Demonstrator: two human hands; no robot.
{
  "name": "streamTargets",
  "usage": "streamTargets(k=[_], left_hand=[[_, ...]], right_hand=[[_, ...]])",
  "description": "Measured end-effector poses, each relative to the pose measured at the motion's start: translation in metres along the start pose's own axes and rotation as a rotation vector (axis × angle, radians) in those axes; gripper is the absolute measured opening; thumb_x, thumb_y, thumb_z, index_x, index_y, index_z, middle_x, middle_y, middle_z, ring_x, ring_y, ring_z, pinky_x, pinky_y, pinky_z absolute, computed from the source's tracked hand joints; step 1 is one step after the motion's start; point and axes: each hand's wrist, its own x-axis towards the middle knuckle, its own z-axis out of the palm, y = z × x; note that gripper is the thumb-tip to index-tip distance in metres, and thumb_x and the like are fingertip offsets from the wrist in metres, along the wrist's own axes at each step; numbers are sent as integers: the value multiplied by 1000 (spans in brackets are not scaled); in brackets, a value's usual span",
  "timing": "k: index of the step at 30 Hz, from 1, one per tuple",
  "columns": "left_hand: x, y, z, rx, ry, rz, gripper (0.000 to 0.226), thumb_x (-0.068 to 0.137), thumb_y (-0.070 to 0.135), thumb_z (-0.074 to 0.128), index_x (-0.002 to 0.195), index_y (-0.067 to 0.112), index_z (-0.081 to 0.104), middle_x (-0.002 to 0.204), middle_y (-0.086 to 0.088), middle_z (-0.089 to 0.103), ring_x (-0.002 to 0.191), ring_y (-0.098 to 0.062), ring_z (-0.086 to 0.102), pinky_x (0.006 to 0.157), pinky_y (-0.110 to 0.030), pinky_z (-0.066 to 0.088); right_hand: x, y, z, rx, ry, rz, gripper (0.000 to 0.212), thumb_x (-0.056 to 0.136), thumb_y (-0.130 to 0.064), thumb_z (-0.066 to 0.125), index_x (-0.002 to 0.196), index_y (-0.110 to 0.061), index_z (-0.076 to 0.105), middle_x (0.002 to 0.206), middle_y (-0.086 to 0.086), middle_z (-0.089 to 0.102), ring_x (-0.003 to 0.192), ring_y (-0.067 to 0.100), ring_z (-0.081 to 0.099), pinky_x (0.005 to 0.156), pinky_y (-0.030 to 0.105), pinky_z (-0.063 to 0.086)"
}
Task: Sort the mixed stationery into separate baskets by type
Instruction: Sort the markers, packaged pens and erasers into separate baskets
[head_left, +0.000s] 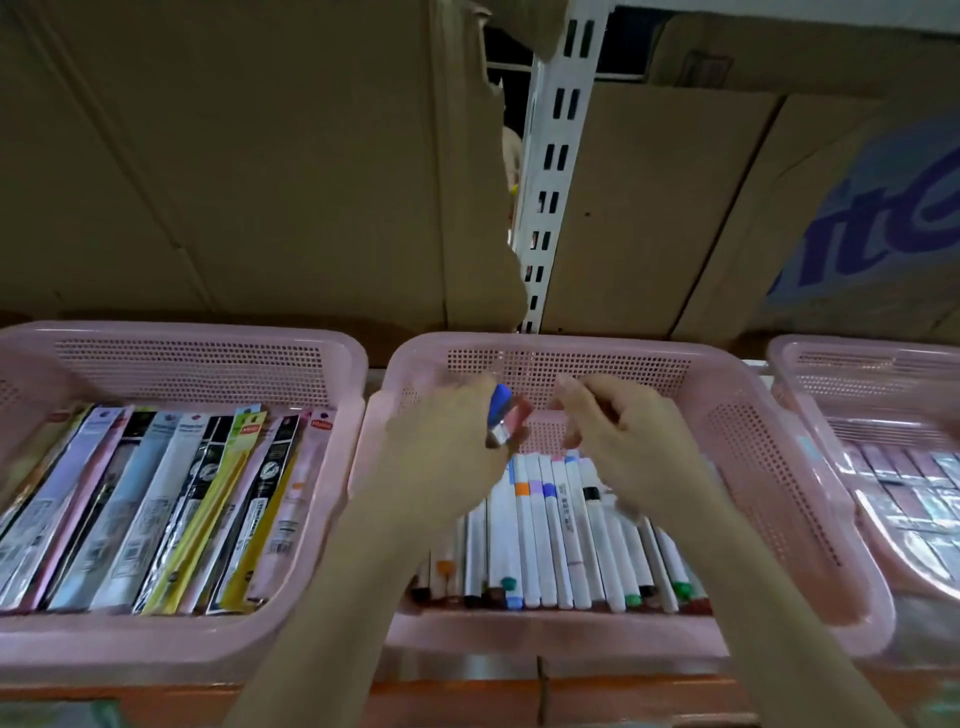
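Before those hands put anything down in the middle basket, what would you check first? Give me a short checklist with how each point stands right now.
1. Left hand has a firm hold on the blue-capped item: ok, fingers are curled round it.
2. What that item is: cannot tell, it is blurred.
3. Right hand is free to help: cannot tell, its fingers are curled and whether they hold something is unclear.
4. Middle basket holds one type: ok, only white markers show.
5. Room in it: ok, the far part of its floor is bare.
6. Left basket kept separate: ok, it holds flat packets, no loose markers.
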Motion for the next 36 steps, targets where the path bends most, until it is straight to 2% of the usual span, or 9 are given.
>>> streamTargets(k=[5,9,15,17,21,23,26,31,36], left_hand=[[0,9,15,58,-40,-13,23,92,31,57,96,28,35,82,9,44,76,-9,46,68,-21,39],[0,11,15,58,-68,-50,31,90,25,63,98,28,33,77,13,39,73,-5,44,68,-16,39],[-3,16,16,51,-66,-64,42,82,34,69,106,26,36,97,10,43,90,-8,46,83,-25,46],[-7,15,14,-7,-59,-68,44,81,33,71,108,26,36,95,11,44,87,-6,46,74,-18,45],[-9,4,5,-208,25,-180,20,95,21,53,88,24,35,68,8,40,53,-6,39,42,-11,30],[-1,-1,3,-300,34,-212,23,98,15,44,78,19,33,61,3,34,48,-7,31,42,-17,28],[12,6,6,-304,-41,-204,5,99,16,41,96,12,43,65,1,38,49,-8,35,41,-17,32],[32,16,40,-92,-225,-131,9,98,16,45,99,8,46,88,-8,47,74,-22,49,68,-31,43],[39,16,58,108,-223,-116,12,98,15,46,87,9,45,94,-8,46,82,-18,42,71,-27,34]], right_hand=[[-4,3,0,48,-141,5,19,89,-44,56,89,-29,66,73,-6,67,59,0,59,50,19,46],[-3,8,-1,179,-175,86,12,90,-35,58,85,-27,65,73,-7,69,43,0,46,43,16,37],[1,9,0,279,-207,157,10,89,-27,61,83,-22,67,73,-2,70,40,1,43,42,20,37],[2,11,-1,317,-165,179,7,88,-22,62,86,-19,69,66,-6,64,39,1,42,40,18,35],[2,20,-10,344,-49,201,16,92,-21,59,104,-24,68,57,-14,56,41,1,41,40,17,36],[0,26,-14,281,-25,190,15,93,-23,56,101,-30,67,60,-13,59,45,4,41,44,21,37],[-3,33,-17,166,9,187,8,94,-31,52,95,-29,60,80,-10,64,53,8,46,48,23,39],[-7,45,-27,119,63,209,5,94,-29,53,91,-26,55,76,-6,62,53,10,49,50,27,40],[-15,49,-31,204,66,233,16,98,-25,45,99,-31,59,83,-7,63,54,8,47,49,22,39]])
